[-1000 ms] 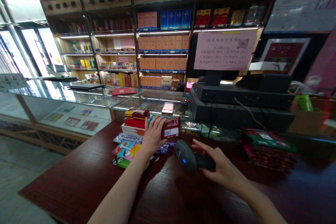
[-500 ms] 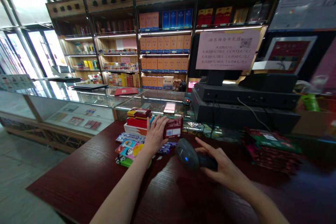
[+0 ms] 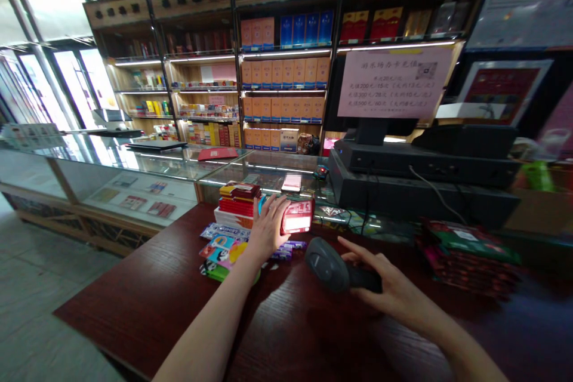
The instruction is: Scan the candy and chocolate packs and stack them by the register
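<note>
My left hand (image 3: 266,228) grips a small red packet (image 3: 296,216) and holds it up above the dark wooden counter (image 3: 147,304), label side facing a black handheld barcode scanner (image 3: 331,270). The label glows bright under the scanner's light. My right hand (image 3: 388,289) is wrapped round the scanner's handle, its head aimed at the packet from a short way to the right and below. Just behind my left hand stands a stack of red boxes (image 3: 237,203), with colourful flat packets (image 3: 222,252) spread on the counter beneath.
A black till with monitor and pink notice (image 3: 416,167) stands behind the scanner. A pile of dark red and green packets (image 3: 465,253) lies to the right. Glass display cases (image 3: 134,179) run left, and stocked shelves (image 3: 282,89) line the back wall.
The packet's label has lit up bright under the scanner's beam. Both hands have barely moved; the view has shifted slightly.
</note>
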`<state>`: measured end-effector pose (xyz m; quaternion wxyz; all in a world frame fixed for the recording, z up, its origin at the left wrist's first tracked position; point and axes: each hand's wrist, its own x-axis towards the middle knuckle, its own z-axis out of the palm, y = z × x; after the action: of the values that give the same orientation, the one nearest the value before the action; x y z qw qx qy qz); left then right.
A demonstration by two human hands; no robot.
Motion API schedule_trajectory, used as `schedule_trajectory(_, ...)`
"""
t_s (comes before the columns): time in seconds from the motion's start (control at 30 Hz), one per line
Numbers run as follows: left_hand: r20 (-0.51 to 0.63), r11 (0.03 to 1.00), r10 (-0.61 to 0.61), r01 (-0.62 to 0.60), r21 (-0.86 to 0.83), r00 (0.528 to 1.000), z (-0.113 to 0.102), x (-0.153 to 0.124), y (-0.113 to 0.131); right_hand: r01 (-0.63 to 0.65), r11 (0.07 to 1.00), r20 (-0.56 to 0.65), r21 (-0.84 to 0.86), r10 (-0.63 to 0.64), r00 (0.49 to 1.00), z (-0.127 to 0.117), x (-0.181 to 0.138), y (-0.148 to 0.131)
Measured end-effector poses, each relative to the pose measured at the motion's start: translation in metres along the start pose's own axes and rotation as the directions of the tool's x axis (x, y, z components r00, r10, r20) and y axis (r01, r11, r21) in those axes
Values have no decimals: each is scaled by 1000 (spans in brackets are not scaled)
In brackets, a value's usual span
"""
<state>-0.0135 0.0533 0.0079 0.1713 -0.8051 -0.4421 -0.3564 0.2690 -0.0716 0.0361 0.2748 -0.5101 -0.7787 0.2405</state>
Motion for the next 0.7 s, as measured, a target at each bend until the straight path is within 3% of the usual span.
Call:
schedule_trajectory(0.33, 23, 1000, 14, -14, 0, 1000, -5, 1, 2, -26, 1000, 48, -17, 27, 998, 0, 1, 0)
schedule_trajectory(0.7, -4, 1000, 21, -21, -14, 1000, -7, 1, 2, 19, 998, 170, -53, -10, 985, 25, 7, 6)
